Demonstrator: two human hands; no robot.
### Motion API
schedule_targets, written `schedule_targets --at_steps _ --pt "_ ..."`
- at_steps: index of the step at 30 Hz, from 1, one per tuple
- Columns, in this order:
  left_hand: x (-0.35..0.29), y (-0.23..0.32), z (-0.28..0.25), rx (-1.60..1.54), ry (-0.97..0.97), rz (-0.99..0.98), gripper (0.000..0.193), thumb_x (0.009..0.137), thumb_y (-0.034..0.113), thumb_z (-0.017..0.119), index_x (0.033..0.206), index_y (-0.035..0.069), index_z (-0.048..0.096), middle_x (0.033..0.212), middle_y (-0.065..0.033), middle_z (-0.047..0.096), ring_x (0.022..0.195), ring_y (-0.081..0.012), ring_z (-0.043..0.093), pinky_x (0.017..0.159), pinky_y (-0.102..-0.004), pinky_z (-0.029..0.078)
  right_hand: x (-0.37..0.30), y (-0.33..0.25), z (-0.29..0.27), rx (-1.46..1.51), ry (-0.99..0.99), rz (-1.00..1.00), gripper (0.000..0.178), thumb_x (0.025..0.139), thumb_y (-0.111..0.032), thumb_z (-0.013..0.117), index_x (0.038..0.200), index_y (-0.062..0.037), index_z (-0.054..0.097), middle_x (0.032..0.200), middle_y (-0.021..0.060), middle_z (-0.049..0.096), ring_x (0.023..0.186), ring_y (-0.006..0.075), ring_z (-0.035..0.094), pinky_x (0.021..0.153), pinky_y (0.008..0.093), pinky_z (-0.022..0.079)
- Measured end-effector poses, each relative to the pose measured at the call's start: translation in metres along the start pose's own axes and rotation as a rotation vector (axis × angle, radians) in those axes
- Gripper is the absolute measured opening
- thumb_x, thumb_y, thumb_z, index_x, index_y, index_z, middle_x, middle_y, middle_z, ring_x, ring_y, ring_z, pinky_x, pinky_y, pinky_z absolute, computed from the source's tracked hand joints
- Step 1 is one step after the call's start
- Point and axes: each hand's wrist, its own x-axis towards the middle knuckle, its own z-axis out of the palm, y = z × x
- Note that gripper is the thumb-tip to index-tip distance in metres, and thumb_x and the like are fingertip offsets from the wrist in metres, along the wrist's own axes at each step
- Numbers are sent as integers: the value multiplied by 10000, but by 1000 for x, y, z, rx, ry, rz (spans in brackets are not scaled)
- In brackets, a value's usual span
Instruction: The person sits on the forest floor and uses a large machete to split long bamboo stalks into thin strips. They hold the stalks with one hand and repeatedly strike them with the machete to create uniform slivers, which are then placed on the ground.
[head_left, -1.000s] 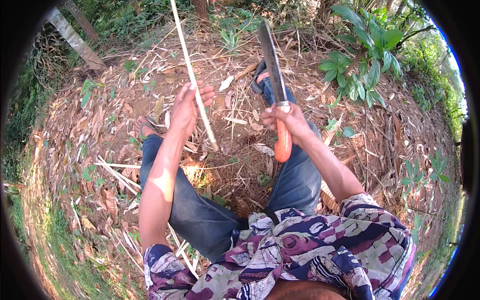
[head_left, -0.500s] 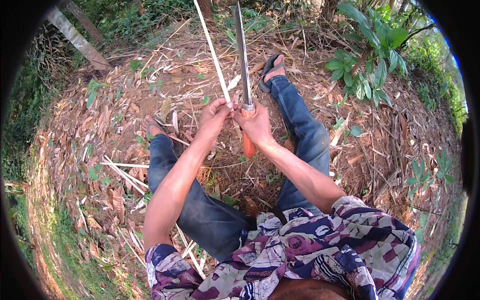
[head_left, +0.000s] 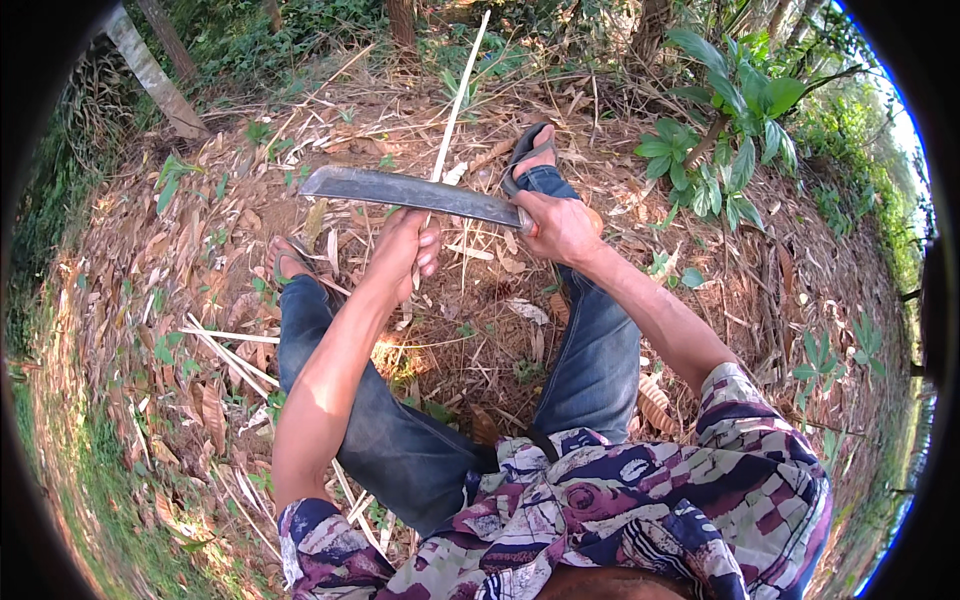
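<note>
My left hand (head_left: 404,250) is closed around the lower part of a long pale wooden strip (head_left: 460,102), which slants up and away to the right. In my right hand (head_left: 560,226) is the orange-brown handle of a machete, its grip mostly covered by my fingers. The broad dark machete blade (head_left: 410,190) points left and lies across the strip just above my left hand. From this view I cannot tell whether its edge touches the strip. Beneath my left hand, a short lower end of the strip shows.
Several cut pale strips (head_left: 228,352) lie on the leaf-covered ground beside my left leg (head_left: 330,330). My right leg (head_left: 590,350) stretches out on the other side. A leafy green plant (head_left: 735,110) grows at the far right, and a slim tree trunk (head_left: 155,75) leans at the far left.
The machete has swung from pointing away to lying crosswise over the strip. My right hand has moved right, apart from my left. The strip now tilts right instead of left.
</note>
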Motion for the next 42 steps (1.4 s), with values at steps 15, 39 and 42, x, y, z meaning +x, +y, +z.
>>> schedule_targets --at_steps 15,39,42 --pt "-5 11 0 42 -39 10 231 989 251 405 1006 35 485 557 71 319 377 -20 271 315 -184 228 44 55 -37 -210 -147 -101 362 764 -141 559 1120 -176 511 796 103 616 758 336 619 595 479 486" --pt "-20 -1 -7 121 -130 -131 234 993 267 400 972 54 496 563 61 330 376 -16 263 318 -180 231 -4 56 -61 -284 -76 -57 166 731 -125 564 883 -89 510 668 107 601 572 302 618 507 440 491" --pt "-25 -5 0 55 -186 -164 237 991 276 407 970 56 494 566 61 331 378 -17 263 318 -181 235 -6 45 -41 -235 -89 -99 221 693 -117 583 900 -88 510 664 112 603 582 313 618 515 443 494"
